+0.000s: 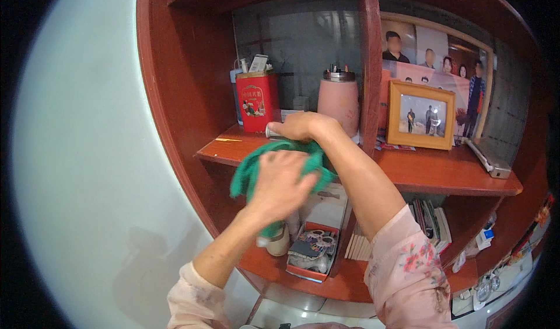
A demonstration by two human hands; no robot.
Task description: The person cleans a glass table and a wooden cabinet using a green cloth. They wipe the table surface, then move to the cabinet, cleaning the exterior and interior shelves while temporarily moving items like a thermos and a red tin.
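Note:
My left hand [282, 182] presses on a bunched green cloth [249, 171] at the front of the wooden middle shelf [218, 147]; it is blurred and its fingers are bent over the fabric. Beyond it my right hand [302, 126] has its fingers around a small cylindrical item with a pale rim [272, 131], mostly hidden by the hand. A red tea tin [258, 103] with small boxes in its top stands behind and to the left. The pink container [337, 103], holding pens or similar sticks, stands behind the right wrist.
Right of the upright divider [371, 66] stand a wooden picture frame [450, 119] and a larger photo board behind it. A flat metallic device [492, 162] lies at the shelf's right end. Below are an open red box [308, 274] of small items, a jar [278, 243] and books [431, 224].

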